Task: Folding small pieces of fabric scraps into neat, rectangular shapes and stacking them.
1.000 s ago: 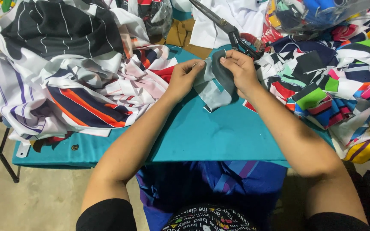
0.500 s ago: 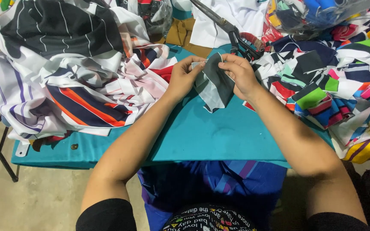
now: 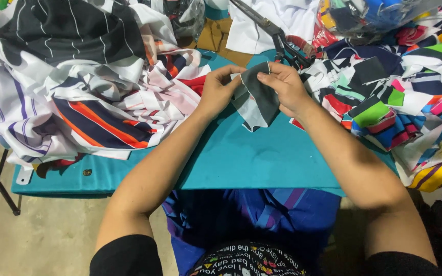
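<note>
The dark cloth (image 3: pixel 261 94) had turned more upright since a moment before, lifted slightly over the teal worktop (image 3: pixel 262 158). Left hand (image 3: pixel 220 88) and right hand (image 3: pixel 285 87) each pinched its top edge, grips closed, forearms angled inward, near the scissors (image 3: pixel 277 38).

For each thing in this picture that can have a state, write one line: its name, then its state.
Grey cloth piece: held up, pinched by both hands.
Left hand: gripping the cloth's left edge.
Right hand: gripping its top edge.
Scissors: lying on the table, untouched.
Striped pile: heaped at left.
</note>
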